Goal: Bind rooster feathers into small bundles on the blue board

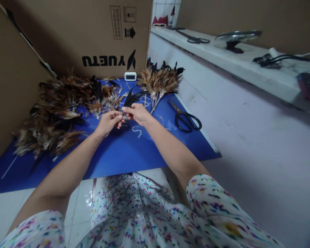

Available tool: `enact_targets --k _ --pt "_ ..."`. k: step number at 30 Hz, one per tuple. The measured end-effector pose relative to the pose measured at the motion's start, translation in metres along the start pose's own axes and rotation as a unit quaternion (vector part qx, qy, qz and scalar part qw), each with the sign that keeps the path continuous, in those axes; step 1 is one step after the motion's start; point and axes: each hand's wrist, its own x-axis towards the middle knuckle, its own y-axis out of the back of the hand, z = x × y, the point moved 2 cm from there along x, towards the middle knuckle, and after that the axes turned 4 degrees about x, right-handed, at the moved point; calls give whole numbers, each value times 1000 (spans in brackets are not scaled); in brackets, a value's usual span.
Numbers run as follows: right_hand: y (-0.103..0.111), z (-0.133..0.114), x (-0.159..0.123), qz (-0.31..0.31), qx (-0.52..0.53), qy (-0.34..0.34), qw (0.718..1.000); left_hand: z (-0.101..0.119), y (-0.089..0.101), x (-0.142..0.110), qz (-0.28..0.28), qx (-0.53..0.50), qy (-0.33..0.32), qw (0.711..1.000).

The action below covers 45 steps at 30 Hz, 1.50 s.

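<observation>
On your side of white clock [130, 76], above blue table [108, 160]: black feathers [130, 99], lower ends pinched in fingertips of both your left hand [107, 123] and right hand [139, 113]. Long axis runs from your fingers toward clock, tips fanning rightward; right hand nearer tips. Brown feather pile [64, 93] left of clock; feather bunches [160, 79] right; scissors [188, 121] right of clock, closer to you.
</observation>
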Motion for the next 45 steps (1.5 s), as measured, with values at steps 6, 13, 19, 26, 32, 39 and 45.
enact_targets --k 6,13,19,26,32,39,45 --pt "-2 -1 -2 -5 0 -2 1000 -2 0 0 11 13 -10 1000" --pt "-3 0 -2 -1 -1 10 1000 -2 -2 0 9 -13 -15 1000" --pt "-2 -2 -2 -7 -33 40 999 5 -6 -4 -28 -108 75 991" --pt "-2 -1 -2 -18 -77 54 995 5 -5 -4 -9 -159 162 974" --pt "-2 -4 -4 -27 -116 69 990 4 -5 -4 -27 -191 173 966" --pt "-1 -5 -5 -54 -136 88 985 4 -5 -4 -46 -200 176 963" --pt "1 0 -1 -47 -140 100 984 7 -5 -4 -7 -178 156 972"
